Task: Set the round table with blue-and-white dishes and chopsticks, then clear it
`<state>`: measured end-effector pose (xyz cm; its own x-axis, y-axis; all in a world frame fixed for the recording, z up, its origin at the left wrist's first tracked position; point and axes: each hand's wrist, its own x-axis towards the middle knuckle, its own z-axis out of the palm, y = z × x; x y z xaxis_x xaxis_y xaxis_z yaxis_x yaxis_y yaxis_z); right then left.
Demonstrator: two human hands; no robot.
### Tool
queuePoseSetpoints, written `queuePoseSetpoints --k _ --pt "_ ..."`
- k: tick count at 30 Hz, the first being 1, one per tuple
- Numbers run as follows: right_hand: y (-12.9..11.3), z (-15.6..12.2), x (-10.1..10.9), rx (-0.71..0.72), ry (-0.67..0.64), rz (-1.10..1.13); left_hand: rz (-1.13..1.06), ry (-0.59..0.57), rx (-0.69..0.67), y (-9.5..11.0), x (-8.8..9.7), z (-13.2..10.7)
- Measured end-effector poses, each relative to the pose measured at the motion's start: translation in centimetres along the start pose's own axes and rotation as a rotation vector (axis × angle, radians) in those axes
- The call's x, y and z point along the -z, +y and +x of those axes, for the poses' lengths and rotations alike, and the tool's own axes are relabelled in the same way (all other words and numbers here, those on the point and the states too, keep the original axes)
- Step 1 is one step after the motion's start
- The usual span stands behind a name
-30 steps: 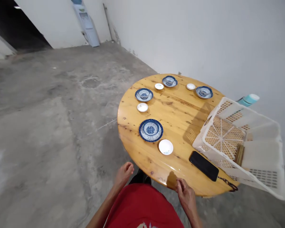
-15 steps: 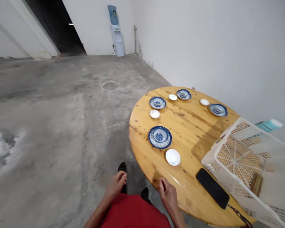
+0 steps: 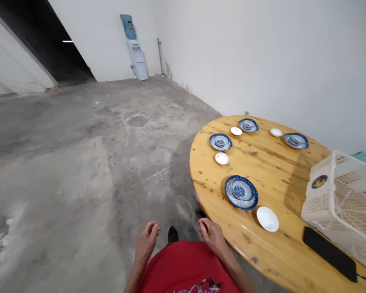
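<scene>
My left hand point(image 3: 147, 241) hangs low in front of my red shirt, fingers loosely curled and holding nothing. My right hand point(image 3: 211, 235) is beside the near edge of the round wooden table point(image 3: 277, 179), fingers loosely curled, also with nothing in it, just off the rim. Nearest to it on the table are a blue-and-white plate with a bowl on it point(image 3: 241, 191) and a small white saucer point(image 3: 267, 219).
Three more blue plate-and-bowl sets point(image 3: 221, 141) and small white saucers point(image 3: 222, 158) ring the table's far side. A white plastic crate point(image 3: 344, 195) and a black phone point(image 3: 329, 253) lie at the right. A water dispenser point(image 3: 134, 47) stands by the far wall; the concrete floor stretches left.
My view has swung left, so the table now sits further right. My right hand has come off the table's edge and hangs beside it; my left hand stays low.
</scene>
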<state>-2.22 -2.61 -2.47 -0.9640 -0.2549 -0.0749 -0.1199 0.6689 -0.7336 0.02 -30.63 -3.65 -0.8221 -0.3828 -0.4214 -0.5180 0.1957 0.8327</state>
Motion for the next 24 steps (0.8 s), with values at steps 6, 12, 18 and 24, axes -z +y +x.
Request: queuePoseSetpoints --k 6,12,18,24 --pt "-5.1 6.3 -2.8 0.028 -0.140 -0.122 0.024 -0.013 0.008 0.8 4.2 6.7" --pt "-6.3 13.2 -3.3 -0.094 -0.116 -0.111 -0.023 -0.221 -0.110 5.7 0.7 14.7" --pt "-5.8 25.0 -3.7 -0.143 -0.048 -0.032 0.121 -0.335 -0.167 13.3 -1.3 25.7" --pt "-5.0 37.4 -2.4 -0.211 0.093 0.097 0.280 -0.332 -0.006 20.6 0.4 35.2"
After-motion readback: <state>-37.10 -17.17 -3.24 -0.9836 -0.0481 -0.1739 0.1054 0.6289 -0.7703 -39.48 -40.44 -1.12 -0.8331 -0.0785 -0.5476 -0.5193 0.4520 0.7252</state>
